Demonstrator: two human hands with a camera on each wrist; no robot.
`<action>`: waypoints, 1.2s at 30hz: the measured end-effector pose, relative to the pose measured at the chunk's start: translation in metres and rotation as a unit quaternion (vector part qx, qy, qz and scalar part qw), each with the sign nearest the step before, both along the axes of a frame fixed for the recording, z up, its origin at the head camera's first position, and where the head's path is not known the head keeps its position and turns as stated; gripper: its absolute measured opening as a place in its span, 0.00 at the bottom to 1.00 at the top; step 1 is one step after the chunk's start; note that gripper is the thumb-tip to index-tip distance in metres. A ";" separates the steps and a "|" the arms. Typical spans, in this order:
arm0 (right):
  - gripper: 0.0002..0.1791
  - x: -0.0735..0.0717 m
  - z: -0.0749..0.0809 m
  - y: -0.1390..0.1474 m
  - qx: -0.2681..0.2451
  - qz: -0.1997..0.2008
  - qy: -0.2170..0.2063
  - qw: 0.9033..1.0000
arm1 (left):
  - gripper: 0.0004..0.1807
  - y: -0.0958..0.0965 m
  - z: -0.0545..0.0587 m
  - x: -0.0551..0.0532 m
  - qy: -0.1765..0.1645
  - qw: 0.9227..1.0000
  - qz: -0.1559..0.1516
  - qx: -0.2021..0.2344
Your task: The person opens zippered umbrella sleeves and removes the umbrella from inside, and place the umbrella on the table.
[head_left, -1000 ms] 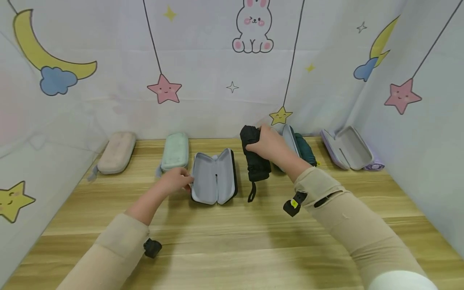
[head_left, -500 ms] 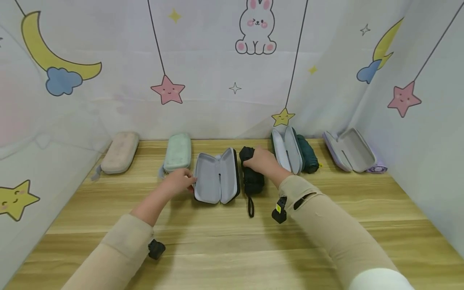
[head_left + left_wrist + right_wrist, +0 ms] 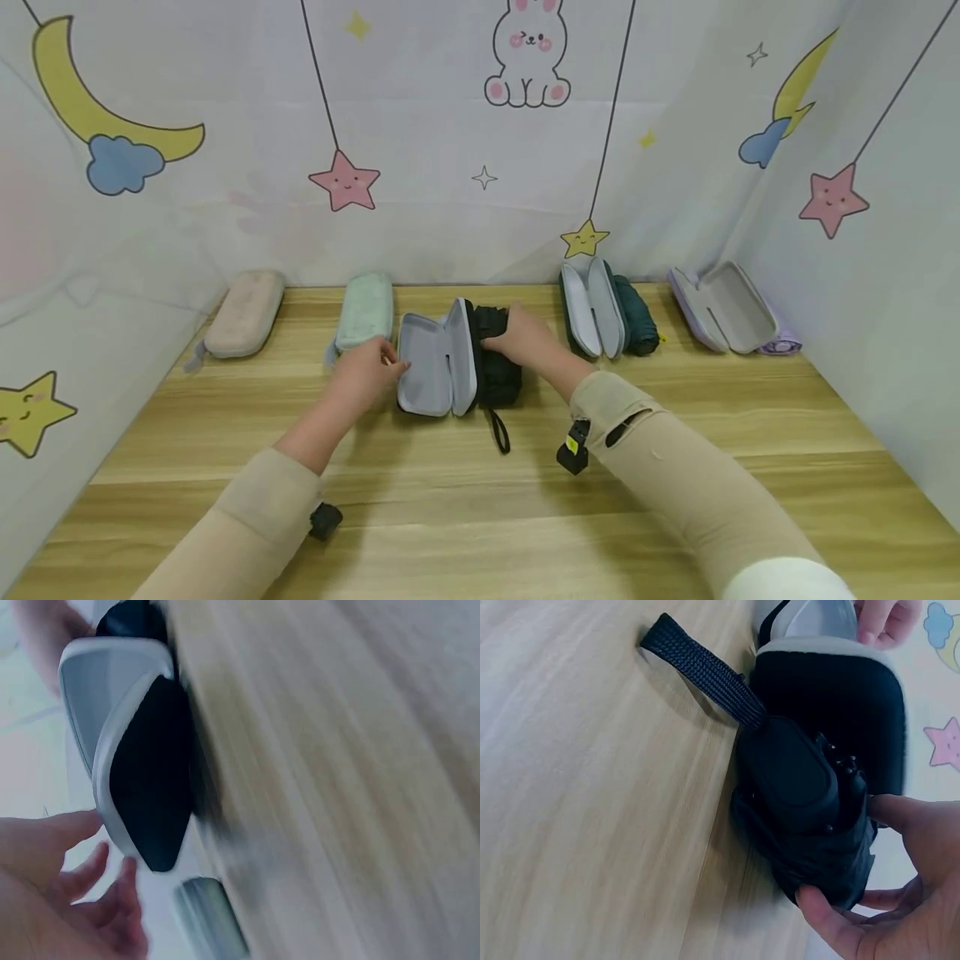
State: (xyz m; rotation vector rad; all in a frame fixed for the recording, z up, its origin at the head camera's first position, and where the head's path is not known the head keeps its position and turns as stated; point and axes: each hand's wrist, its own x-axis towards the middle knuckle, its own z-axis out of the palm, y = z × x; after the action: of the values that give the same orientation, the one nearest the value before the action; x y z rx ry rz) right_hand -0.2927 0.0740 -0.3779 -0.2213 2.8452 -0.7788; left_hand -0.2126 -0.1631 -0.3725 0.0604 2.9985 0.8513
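A black folded umbrella (image 3: 500,377) with a wrist strap lies against the right side of an open black hard-shell case (image 3: 424,367) lined in grey. My right hand (image 3: 522,337) grips the umbrella, thumb on one side and fingers on the other in the right wrist view. The umbrella's handle end (image 3: 791,769) and strap (image 3: 705,671) point toward me. At the case's left rim is my left hand (image 3: 366,372), its thumb and fingertips pinching the edge. The left wrist view shows the case's black shell (image 3: 154,772) beside those fingers (image 3: 127,889).
Along the back of the wooden table (image 3: 480,517) stand a closed beige case (image 3: 243,315) and a closed mint case (image 3: 365,310). Farther right are an open dark green case (image 3: 592,312) beside a green umbrella (image 3: 636,317), and an open lilac case (image 3: 731,308) with a purple roll (image 3: 783,342).
My right hand has brought the umbrella down and left, from above the table to against the black case. The case's right half now stands steeper. My left hand has stayed at the rim.
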 end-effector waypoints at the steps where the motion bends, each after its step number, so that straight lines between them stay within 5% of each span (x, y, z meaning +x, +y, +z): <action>1: 0.46 0.001 0.001 0.001 0.001 0.006 -0.002 1.000 | 0.12 0.004 0.002 0.002 0.026 0.999 -0.004 -0.030; 5: 0.45 0.008 0.005 0.006 0.018 0.042 -0.013 0.999 | 0.14 0.029 0.007 0.011 0.103 0.979 -0.039 -0.170; 8: 0.44 0.018 0.008 0.012 0.045 0.076 -0.014 0.996 | 0.17 0.048 0.005 0.017 0.077 0.962 -0.088 -0.248; 12: 0.44 0.033 0.008 0.018 0.085 0.140 0.000 0.987 | 0.20 0.065 -0.001 0.025 0.023 0.945 -0.140 -0.296; 17: 0.42 0.045 0.005 0.021 0.112 0.203 0.005 0.973 | 0.24 0.069 -0.006 0.023 0.006 0.937 -0.164 -0.307; 21: 0.41 0.044 0.005 0.022 0.097 0.206 0.009 0.974 | 0.16 0.067 -0.009 0.014 0.009 0.935 -0.190 -0.300; 25: 0.41 0.035 0.002 0.019 0.084 0.199 0.010 0.976 | 0.08 0.062 -0.013 -0.002 0.017 0.936 -0.204 -0.287; 36: 0.41 -0.002 -0.003 0.007 0.089 0.177 0.011 0.980 | 0.12 0.057 -0.018 -0.052 -0.005 0.936 -0.195 -0.292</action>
State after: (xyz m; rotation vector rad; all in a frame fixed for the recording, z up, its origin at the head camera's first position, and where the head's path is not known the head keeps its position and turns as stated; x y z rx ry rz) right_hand -0.2952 0.0810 -0.3809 -0.6890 2.7559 -0.4481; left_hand -0.2641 -0.1064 -0.3910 0.6006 2.9290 -0.0822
